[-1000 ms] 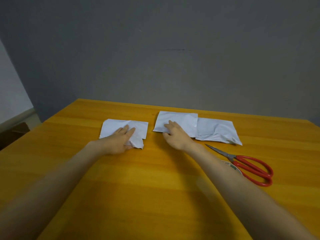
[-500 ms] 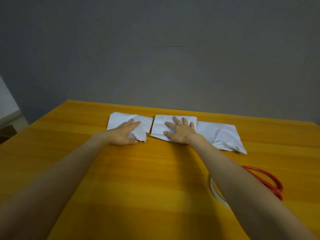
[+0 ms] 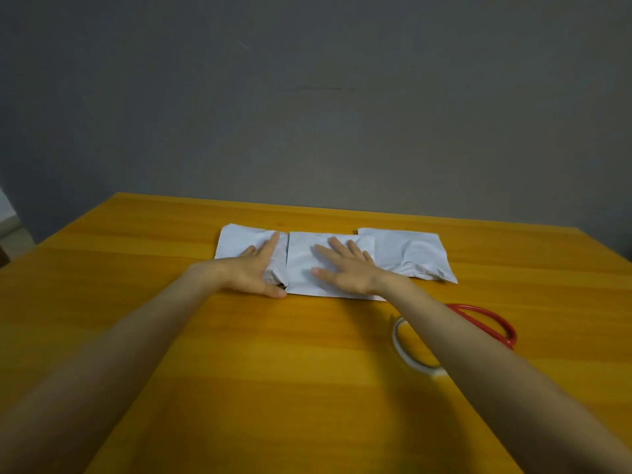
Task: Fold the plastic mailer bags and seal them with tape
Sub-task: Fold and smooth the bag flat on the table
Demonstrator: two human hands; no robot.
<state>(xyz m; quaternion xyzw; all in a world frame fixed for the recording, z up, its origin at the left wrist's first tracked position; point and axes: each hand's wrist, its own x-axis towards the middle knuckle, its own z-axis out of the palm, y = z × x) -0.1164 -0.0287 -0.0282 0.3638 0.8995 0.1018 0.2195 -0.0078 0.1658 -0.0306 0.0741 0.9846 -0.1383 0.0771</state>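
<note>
Mailer bags (image 3: 410,254) are laid three in a row across the yellow worktop (image 3: 273,388). Nearer than the middle bag (image 3: 301,268), to its right, a tape roll (image 3: 396,340) and red scissors (image 3: 510,335) are seen. The right grip (image 3: 345,271) is pressed flat, fingers spread, on the middle bag; the left grip (image 3: 254,268) is laid straight-fingered on the left bag (image 3: 239,241).

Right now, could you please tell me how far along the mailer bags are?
All three look folded. The left hand presses flat on the left bag, the right hand on the middle bag; the right bag lies free. Taping remains: tape roll and scissors lie unheld.
</note>
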